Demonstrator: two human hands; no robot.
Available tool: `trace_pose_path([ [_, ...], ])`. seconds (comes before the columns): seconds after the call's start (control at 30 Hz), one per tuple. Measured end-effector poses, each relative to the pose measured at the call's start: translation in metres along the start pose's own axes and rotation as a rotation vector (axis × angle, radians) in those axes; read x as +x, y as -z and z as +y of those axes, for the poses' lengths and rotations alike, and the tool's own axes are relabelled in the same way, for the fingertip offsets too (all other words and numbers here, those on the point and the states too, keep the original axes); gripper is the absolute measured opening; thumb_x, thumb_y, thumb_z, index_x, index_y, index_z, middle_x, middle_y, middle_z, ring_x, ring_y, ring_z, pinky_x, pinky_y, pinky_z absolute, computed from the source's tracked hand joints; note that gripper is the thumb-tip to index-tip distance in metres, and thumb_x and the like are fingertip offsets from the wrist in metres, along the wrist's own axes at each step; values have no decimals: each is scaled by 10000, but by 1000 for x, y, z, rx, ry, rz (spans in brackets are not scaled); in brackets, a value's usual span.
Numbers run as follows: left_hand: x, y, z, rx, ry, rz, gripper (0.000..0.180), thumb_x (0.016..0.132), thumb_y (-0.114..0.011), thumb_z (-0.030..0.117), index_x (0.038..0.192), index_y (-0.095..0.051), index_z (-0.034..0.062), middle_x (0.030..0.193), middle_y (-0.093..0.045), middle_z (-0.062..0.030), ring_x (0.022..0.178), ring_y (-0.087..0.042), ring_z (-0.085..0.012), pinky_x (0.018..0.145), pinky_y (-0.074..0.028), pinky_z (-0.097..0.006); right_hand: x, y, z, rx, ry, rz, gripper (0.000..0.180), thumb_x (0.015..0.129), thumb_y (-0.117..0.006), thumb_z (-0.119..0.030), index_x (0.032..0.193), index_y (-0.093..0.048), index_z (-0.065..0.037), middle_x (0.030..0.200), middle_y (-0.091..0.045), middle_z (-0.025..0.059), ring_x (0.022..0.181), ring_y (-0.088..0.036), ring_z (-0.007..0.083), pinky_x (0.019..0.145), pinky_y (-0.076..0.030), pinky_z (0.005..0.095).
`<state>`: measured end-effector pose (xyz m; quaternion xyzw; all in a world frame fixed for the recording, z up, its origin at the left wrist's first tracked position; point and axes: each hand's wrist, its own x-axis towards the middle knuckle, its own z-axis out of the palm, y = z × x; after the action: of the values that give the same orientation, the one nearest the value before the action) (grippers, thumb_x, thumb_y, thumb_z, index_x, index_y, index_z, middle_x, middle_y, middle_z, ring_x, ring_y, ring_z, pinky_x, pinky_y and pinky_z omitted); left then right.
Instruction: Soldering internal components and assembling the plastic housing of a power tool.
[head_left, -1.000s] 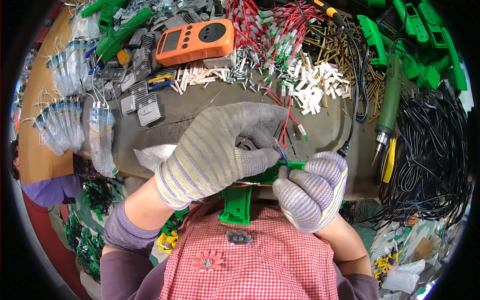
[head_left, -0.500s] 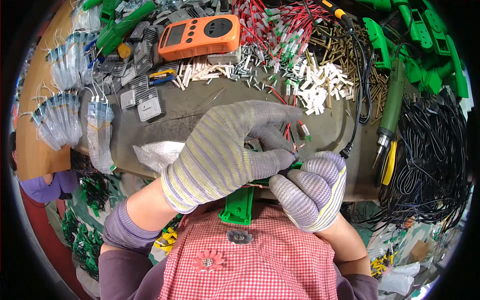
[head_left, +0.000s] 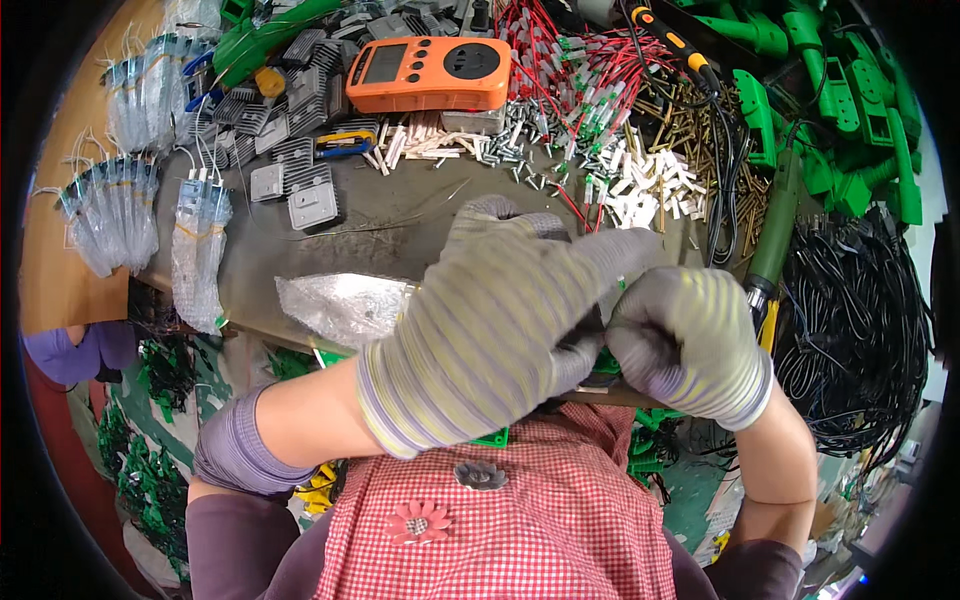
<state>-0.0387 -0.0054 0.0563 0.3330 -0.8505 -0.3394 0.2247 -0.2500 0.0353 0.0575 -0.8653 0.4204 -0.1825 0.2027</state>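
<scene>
At the far left of the bench (head_left: 400, 215), clear bags of small parts (head_left: 120, 200) lie in rows, bundled so each lot stays together. Just right of them sit grey finned metal blocks (head_left: 300, 170), and a crumpled clear plastic bag (head_left: 335, 305) rests near the bench's near edge. Farther back, an orange meter (head_left: 430, 72) lies face up, readable from the seat.

In the middle, the left hand (head_left: 490, 320), in a grey striped glove, is curled closed over a small green part (head_left: 604, 362), of which only a sliver shows between the two hands; it appears to steady the piece close to the body, above the red checked apron (head_left: 500, 520). The right hand (head_left: 690, 340), gloved alike, is closed too, fingertips pressed against the same piece; what exactly it pinches is hidden by the left hand.

Behind the hands, red wires (head_left: 580, 75) and white connectors (head_left: 650, 185) are heaped within easy reach. To the right lie brass pins (head_left: 700, 130), a green-handled tool (head_left: 775, 235), green plastic housings (head_left: 850, 110), and a tangle of black cables (head_left: 850, 320).
</scene>
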Motion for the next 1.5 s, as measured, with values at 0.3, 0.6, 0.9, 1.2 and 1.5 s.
trace_pose_path([
  [0.3, -11, -10, -9, 150, -81, 97, 788, 631, -760, 153, 1393, -559, 168, 924, -654, -4, 898, -579, -265, 933, -386, -440, -10, 5, -20, 375, -499, 139, 246, 839, -716, -285, 868, -675, -45, 755, -619, 37, 619, -597, 144, 536, -458, 298],
  [0.6, -11, -11, -7, 121, -131, 156, 789, 620, -761, 158, 1384, -568, 175, 865, -637, 1, 868, -583, -259, 985, -374, -458, -13, -9, 4, 485, -182, -30, 155, 876, -648, -175, 846, -671, -25, 648, -632, 85, 536, -626, 225, 474, -482, 315],
  [0.9, -8, -7, -6, 121, -91, 159, 764, 626, -753, 146, 1371, -582, 183, 799, -620, 24, 844, -577, -240, 989, -363, -466, -2, 11, -16, -194, -55, -61, 177, 910, -585, -173, 821, -672, -47, 666, -636, 96, 562, -610, 293, 561, -504, 369],
  [1.2, -10, -10, -7, 133, -67, 153, 758, 643, -750, 135, 1379, -575, 186, 785, -615, 37, 858, -574, -225, 988, -354, -437, 3, 11, -14, 205, -388, -89, 189, 934, -593, -208, 845, -676, -64, 680, -646, 74, 558, -632, 223, 546, -507, 317],
  [1.5, -9, -5, -8, 113, -79, 78, 771, 633, -741, 122, 1383, -569, 167, 802, -620, 22, 822, -567, -245, 975, -357, -445, 6, 22, -17, 697, -689, -210, 254, 942, -579, -212, 812, -687, -22, 658, -675, 83, 582, -672, 285, 578, -543, 377],
])
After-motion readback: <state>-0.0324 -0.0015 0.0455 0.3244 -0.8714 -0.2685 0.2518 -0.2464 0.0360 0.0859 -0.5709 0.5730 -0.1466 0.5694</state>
